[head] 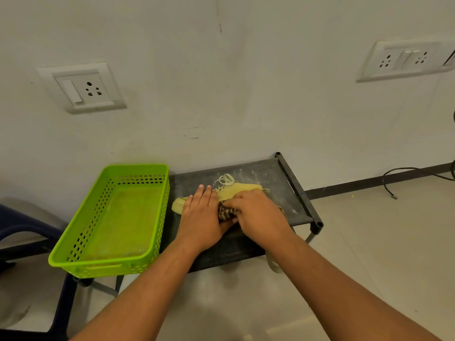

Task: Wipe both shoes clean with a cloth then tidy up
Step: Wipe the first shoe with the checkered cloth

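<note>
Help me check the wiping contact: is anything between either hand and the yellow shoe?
Only the dark striped cloth, bunched under the right hand against the pale yellow laced shoe. The left hand rests directly on it.

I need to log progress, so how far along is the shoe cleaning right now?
Nothing looks finished yet. In hand: the left hand presses the yellow shoe on the black table while the right hand grips the striped cloth against it. Left: a second shoe, not in view, and tidying; the green basket holds nothing.
</note>
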